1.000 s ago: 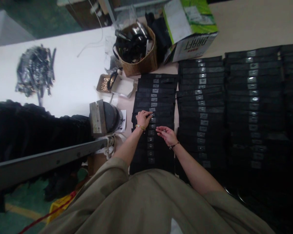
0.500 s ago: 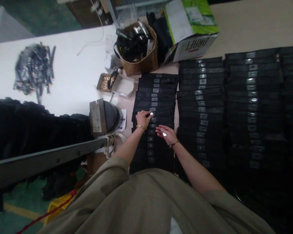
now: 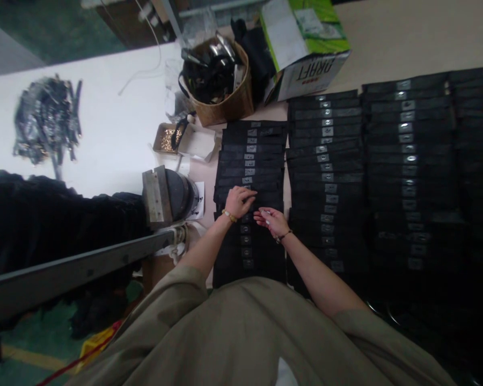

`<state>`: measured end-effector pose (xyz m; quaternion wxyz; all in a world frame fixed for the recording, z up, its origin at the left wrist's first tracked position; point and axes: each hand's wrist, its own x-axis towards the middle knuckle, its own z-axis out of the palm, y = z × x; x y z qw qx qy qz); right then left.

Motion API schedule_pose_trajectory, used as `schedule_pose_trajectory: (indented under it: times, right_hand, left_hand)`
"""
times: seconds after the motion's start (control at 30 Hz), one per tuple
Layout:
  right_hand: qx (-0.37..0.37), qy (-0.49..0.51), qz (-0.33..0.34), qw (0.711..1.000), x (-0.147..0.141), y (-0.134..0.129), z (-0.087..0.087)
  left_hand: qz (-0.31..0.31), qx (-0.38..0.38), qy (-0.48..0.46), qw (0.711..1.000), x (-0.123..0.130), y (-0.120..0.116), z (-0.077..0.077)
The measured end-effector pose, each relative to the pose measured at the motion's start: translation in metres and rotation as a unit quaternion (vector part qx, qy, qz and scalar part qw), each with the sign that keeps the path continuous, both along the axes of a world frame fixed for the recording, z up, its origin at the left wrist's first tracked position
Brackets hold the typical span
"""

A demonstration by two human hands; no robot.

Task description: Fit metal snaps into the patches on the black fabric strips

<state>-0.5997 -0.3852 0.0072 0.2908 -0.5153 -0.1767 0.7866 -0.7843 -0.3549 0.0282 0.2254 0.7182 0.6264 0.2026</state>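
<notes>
a: here we go, the right hand (image 3: 272,222) has closed in beside the left hand (image 3: 238,201), both over the nearest column of black strips (image 3: 249,241). left fingers (image 3: 250,196) pressed down on a strip!

b: and the right fingers (image 3: 261,211)?

a: drawn together, but pinching what, i can't tell.

b: the count?

a: two hands, four columns on the tabletop (image 3: 390,37), the rightmost cut off, rows too many to call, plus one wicker basket (image 3: 225,110), one cardboard box (image 3: 309,78).
</notes>
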Motion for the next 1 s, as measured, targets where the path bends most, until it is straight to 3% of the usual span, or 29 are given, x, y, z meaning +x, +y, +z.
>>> schedule_pose_trajectory:
  times: [0.1, 0.27, 0.43, 0.6, 0.67, 0.77, 0.83, 0.9, 1.0]
  right_hand:
    - [0.014, -0.021, 0.012, 1.000, -0.001, 0.000, -0.002]
    - [0.077, -0.057, 0.077, 0.992, 0.001, 0.001, 0.000]
    - [0.092, -0.080, 0.112, 0.986, 0.000, 0.004, 0.004]
    - [0.099, -0.087, 0.111, 0.985, -0.002, 0.004, 0.003]
    - [0.094, -0.094, 0.107, 0.985, -0.002, 0.004, 0.002]
    - [0.092, -0.107, 0.109, 0.984, -0.004, 0.003, 0.002]
    - [0.097, -0.112, 0.115, 0.982, -0.004, 0.004, 0.003]
    - [0.100, -0.115, 0.120, 0.981, -0.004, 0.004, 0.004]
    - [0.100, -0.120, 0.127, 0.980, -0.003, 0.006, 0.005]
  left_hand:
    - [-0.134, -0.038, -0.029, 0.990, 0.005, -0.015, 0.006]
    - [-0.151, -0.084, 0.005, 0.985, 0.000, -0.024, 0.014]
    - [-0.232, -0.096, 0.052, 0.967, -0.007, -0.010, 0.026]
    - [-0.264, -0.137, 0.047, 0.954, -0.007, 0.007, 0.028]
    - [-0.205, -0.141, 0.036, 0.968, -0.007, 0.015, 0.024]
    - [0.027, -0.098, 0.018, 0.995, -0.007, 0.029, 0.015]
    - [0.161, -0.075, 0.017, 0.984, -0.005, 0.040, 0.007]
    - [0.213, -0.082, 0.016, 0.973, -0.003, 0.048, 0.000]
    - [0.226, -0.101, 0.008, 0.969, 0.000, 0.055, -0.007]
